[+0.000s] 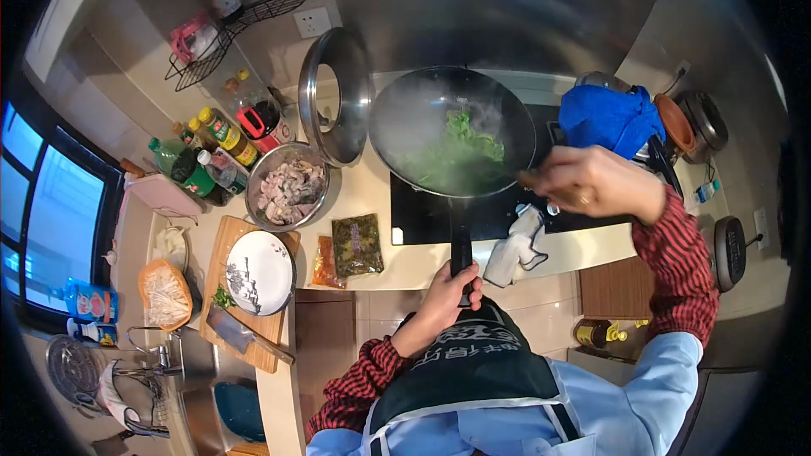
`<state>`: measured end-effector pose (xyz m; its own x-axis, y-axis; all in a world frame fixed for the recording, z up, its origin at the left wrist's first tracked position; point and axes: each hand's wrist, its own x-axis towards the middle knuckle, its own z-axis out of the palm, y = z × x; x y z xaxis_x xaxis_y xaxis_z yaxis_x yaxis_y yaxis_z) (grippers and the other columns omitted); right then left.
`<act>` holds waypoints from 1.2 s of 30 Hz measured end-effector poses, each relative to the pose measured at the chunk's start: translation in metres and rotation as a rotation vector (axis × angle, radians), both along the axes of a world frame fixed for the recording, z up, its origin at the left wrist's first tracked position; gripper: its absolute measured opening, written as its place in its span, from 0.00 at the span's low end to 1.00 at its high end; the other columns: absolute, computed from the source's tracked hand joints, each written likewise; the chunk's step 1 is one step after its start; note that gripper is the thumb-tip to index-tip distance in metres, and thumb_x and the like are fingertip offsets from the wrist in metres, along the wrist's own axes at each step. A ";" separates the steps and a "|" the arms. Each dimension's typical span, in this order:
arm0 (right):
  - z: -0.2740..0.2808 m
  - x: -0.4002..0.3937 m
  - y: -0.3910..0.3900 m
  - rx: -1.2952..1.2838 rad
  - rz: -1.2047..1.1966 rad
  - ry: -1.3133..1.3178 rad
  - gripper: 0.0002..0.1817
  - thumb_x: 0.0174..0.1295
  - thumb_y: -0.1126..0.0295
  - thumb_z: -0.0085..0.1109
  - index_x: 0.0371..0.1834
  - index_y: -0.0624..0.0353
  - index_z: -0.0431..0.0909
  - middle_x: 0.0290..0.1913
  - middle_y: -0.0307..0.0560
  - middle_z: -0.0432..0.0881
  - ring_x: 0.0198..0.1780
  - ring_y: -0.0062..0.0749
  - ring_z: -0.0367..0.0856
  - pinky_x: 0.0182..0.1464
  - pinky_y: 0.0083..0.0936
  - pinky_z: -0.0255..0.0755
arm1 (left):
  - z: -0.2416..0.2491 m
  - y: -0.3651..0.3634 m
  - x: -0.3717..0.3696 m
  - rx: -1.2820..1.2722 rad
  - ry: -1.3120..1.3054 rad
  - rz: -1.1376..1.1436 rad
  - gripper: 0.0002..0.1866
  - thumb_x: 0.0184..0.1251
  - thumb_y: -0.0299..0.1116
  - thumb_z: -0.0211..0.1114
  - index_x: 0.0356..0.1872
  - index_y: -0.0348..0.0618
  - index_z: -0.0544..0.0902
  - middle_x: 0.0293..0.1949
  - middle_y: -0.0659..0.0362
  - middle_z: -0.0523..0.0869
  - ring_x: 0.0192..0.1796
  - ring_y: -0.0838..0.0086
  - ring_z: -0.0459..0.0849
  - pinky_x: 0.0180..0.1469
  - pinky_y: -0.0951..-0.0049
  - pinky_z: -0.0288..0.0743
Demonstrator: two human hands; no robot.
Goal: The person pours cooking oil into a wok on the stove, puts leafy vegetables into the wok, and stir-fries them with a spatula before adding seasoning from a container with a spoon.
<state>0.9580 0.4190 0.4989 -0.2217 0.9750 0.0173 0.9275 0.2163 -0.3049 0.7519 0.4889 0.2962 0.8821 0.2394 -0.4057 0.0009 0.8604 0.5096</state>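
Observation:
Steam rises from a black wok (397, 139) on the dark cooktop, with green leafy vegetables (463, 148) inside it. My left hand (450, 294) is wrapped round the wok's black handle (460, 245). Over the wok's right rim, my right hand (583, 181) is closed on a brownish utensil handle; the utensil's far end is lost in steam. A white cloth (514, 249) lies at the cooktop's front edge, between the wok handle and my right hand.
Left of the wok stand a steel lid (355, 101), a bowl of raw meat (289, 189) and several bottles. A plate (258, 273) and a cleaver (232, 329) lie on a cutting board (277, 363). At right are a blue cloth (604, 118) and pots.

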 end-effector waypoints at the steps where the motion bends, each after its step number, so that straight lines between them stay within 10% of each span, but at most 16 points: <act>1: -0.013 0.007 0.009 0.034 -0.061 -0.001 0.11 0.43 0.73 0.59 0.32 0.58 0.75 0.32 0.47 0.74 0.31 0.43 0.75 0.31 0.29 0.69 | 0.000 -0.001 0.000 0.001 0.000 0.000 0.09 0.60 0.29 0.52 0.38 0.40 0.64 0.22 0.58 0.70 0.19 0.75 0.69 0.19 0.75 0.65; 12: -0.057 0.136 0.043 0.551 -1.115 0.542 0.10 0.50 0.67 0.56 0.27 0.65 0.74 0.20 0.43 0.77 0.19 0.23 0.76 0.20 0.18 0.69 | 0.001 -0.002 -0.009 0.055 0.051 -0.014 0.08 0.60 0.31 0.52 0.37 0.41 0.65 0.22 0.58 0.70 0.19 0.76 0.70 0.19 0.75 0.66; 16: -0.137 0.132 0.057 0.631 -0.993 1.166 0.14 0.52 0.64 0.56 0.36 0.64 0.72 0.31 0.48 0.77 0.23 0.29 0.78 0.23 0.18 0.73 | 0.005 -0.002 -0.016 0.062 0.090 -0.020 0.07 0.59 0.30 0.53 0.33 0.40 0.65 0.21 0.60 0.69 0.18 0.77 0.69 0.17 0.77 0.66; 24: -0.064 0.000 0.029 0.378 -0.050 0.160 0.11 0.43 0.77 0.59 0.33 0.61 0.74 0.34 0.48 0.74 0.33 0.39 0.75 0.36 0.27 0.69 | -0.005 0.006 -0.017 0.067 0.060 -0.031 0.07 0.59 0.31 0.53 0.33 0.42 0.65 0.21 0.59 0.70 0.19 0.77 0.70 0.18 0.76 0.67; 30: -0.006 -0.074 -0.024 0.179 -0.020 -0.123 0.11 0.42 0.72 0.58 0.32 0.55 0.74 0.31 0.46 0.71 0.27 0.39 0.75 0.26 0.28 0.69 | -0.006 0.011 -0.018 0.050 0.029 -0.056 0.07 0.58 0.31 0.54 0.31 0.42 0.66 0.21 0.60 0.71 0.19 0.76 0.70 0.18 0.74 0.66; 36: -0.067 -0.050 -0.005 0.284 -0.158 -0.007 0.09 0.45 0.73 0.56 0.31 0.57 0.73 0.27 0.48 0.70 0.26 0.45 0.73 0.25 0.32 0.67 | -0.012 0.003 -0.023 0.052 0.015 -0.009 0.06 0.58 0.30 0.54 0.31 0.43 0.66 0.21 0.60 0.71 0.19 0.77 0.70 0.19 0.76 0.65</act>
<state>0.9081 0.4136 0.4320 -0.0688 0.9537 0.2929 0.9583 0.1448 -0.2464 0.7292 0.4918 0.2844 0.8783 0.2524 -0.4060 0.0165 0.8328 0.5533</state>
